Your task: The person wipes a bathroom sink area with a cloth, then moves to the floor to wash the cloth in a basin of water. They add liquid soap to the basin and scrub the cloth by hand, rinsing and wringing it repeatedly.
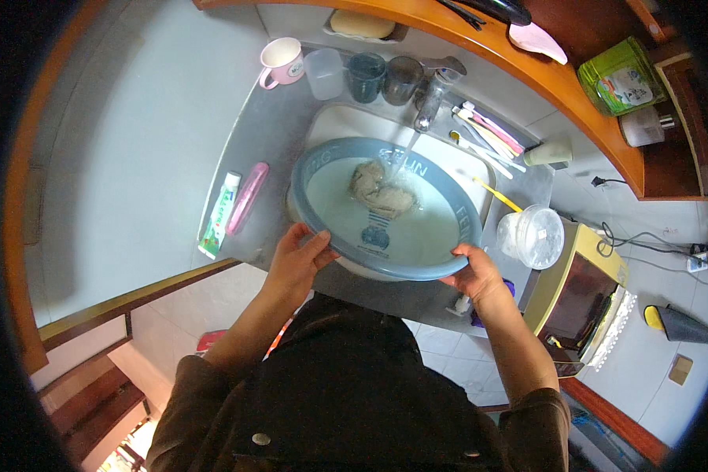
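A blue plastic basin (389, 271) sits over the white sink (360, 121), with water in it. My left hand (298, 256) grips its near-left rim, thumb on top. The near-right rim is held by my right hand (475, 271). A wet, crumpled beige cloth (383, 192) lies in the water towards the far side of the basin. Water runs from the metal faucet (430, 103) into the basin beside the cloth.
Behind the sink stand a pink mug (282, 62) and several cups (366, 76). Toothbrushes (489, 133) lie right of the faucet. A toothpaste tube (219, 215) and pink case (248, 199) are at left; a clear jar (540, 236) stands at right. A wooden shelf (525, 76) curves above.
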Tool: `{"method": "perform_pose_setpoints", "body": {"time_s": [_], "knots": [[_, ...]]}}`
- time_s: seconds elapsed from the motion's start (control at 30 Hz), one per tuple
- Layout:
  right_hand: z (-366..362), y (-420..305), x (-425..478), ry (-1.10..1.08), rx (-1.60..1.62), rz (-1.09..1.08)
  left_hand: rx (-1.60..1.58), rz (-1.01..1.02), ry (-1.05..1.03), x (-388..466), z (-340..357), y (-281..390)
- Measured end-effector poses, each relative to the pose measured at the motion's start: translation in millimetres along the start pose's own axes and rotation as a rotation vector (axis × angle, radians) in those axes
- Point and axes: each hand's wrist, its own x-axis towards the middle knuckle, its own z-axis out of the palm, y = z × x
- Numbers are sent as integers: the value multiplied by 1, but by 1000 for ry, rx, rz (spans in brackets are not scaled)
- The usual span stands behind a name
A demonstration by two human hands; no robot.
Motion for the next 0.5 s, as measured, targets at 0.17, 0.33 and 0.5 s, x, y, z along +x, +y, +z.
{"method": "perform_pose_setpoints", "body": {"time_s": [0.17, 0.33, 0.5], "knots": [[-25, 12, 29, -41, 44, -18, 806, 333, -20, -1, -68, -14], [-5, -3, 28, 4, 36, 38, 1667, 679, 51, 11, -104, -64], [-2, 0, 23, 15, 61, 3, 1738, 655, 44, 27, -96, -77]]}}
